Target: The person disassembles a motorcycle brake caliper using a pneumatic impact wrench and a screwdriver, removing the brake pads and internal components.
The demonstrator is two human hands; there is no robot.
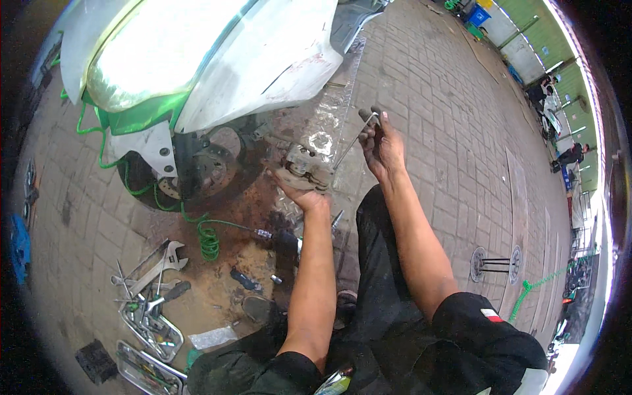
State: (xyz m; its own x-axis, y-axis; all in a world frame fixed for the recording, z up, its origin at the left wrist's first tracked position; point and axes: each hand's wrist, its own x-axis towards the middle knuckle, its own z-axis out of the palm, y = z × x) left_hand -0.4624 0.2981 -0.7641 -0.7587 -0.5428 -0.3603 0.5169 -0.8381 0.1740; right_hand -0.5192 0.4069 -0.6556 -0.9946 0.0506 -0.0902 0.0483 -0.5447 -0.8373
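My left hand is closed around a grimy metal brake caliper, holding it up from below near the motorcycle's wheel. Between the dirty fingers of my right hand is the bent end of a slim metal hex key. Its long shaft slants down left to the caliper's right side; whether the tip sits in a bolt is too small to tell. Left of the caliper, the brake disc and wheel lie in shadow beneath the white and green motorcycle bodywork.
A coiled green air hose runs to an air tool fitting. An adjustable wrench, a screwdriver and metal tool trays lie at lower left. A metal disc stand is on the paving at right. People are in the far right background.
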